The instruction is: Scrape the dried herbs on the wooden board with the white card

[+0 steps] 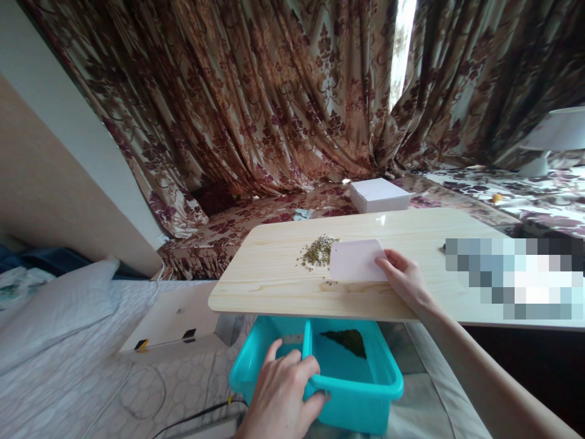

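Note:
My right hand (pixel 407 278) is closed on the right edge of a thin white plastic scraper (pixel 355 262). The scraper lies nearly flat over the table, its left edge touching a pile of mixed green and pale seeds or grains (pixel 319 251). Below the table's near edge, my left hand (pixel 289 390) grips the front rim of a turquoise divided bin (pixel 365 390) beside its divider, fingers over the rim and thumb outside. Dark green grains (pixel 351 341) lie in the bin's right compartment. A few pale bits show in the left one, partly hidden by my fingers.
The light wooden table (pixel 269 289) overhangs the bin. A white box (pixel 379 194) sits behind it, and a large white carton (pixel 178 317) lies left on the bed (pixel 59 378). A black cable (pixel 196 414) runs near my left hand. A blurred patch covers the table's right end.

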`<move>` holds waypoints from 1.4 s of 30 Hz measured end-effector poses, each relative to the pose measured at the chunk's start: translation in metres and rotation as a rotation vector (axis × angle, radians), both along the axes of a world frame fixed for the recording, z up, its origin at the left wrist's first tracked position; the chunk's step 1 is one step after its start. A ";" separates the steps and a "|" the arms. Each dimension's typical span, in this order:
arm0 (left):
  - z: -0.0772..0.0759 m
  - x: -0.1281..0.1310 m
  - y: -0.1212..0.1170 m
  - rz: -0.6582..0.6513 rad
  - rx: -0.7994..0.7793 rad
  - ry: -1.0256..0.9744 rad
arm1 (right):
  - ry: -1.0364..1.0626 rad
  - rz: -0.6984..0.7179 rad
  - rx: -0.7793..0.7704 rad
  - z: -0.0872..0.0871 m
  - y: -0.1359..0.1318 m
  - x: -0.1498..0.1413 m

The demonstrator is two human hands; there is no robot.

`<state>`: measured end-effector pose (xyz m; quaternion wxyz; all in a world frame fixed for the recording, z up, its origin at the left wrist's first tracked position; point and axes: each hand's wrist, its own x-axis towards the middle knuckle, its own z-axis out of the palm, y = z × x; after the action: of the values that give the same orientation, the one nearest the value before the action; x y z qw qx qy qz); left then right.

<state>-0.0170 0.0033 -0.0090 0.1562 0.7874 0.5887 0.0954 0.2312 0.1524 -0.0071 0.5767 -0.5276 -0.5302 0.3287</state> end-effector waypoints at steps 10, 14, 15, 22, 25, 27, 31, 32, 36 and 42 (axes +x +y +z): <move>-0.001 -0.001 0.002 0.008 -0.003 -0.012 | 0.043 0.107 0.020 -0.007 0.004 -0.003; -0.001 -0.002 0.003 0.007 -0.003 -0.015 | 0.025 0.194 0.003 -0.009 0.006 -0.003; -0.001 -0.003 0.003 0.007 -0.005 -0.011 | 0.021 0.212 0.000 -0.009 0.006 -0.003; -0.005 -0.008 0.007 -0.001 -0.026 0.015 | -0.016 0.342 -0.047 -0.005 0.001 -0.003; -0.006 -0.009 0.009 0.003 -0.024 0.005 | -0.028 0.406 -0.067 -0.002 -0.002 -0.003; -0.006 -0.010 0.009 0.003 -0.023 -0.006 | -0.015 0.455 -0.077 -0.001 -0.006 -0.003; -0.005 -0.010 0.010 0.008 -0.019 -0.009 | -0.015 0.560 -0.106 0.001 -0.022 -0.003; -0.005 -0.010 0.010 0.010 -0.018 -0.006 | -0.019 0.578 -0.118 0.001 -0.026 -0.003; -0.005 -0.009 0.009 0.006 -0.019 0.005 | -0.007 0.505 -0.146 0.002 -0.031 0.003; 0.001 0.006 0.008 -0.052 -0.025 0.002 | 0.096 0.034 0.018 -0.001 -0.007 0.015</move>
<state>-0.0114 0.0112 -0.0084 0.1679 0.8004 0.5694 0.0831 0.2464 0.1457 -0.0078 0.6003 -0.4972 -0.5137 0.3585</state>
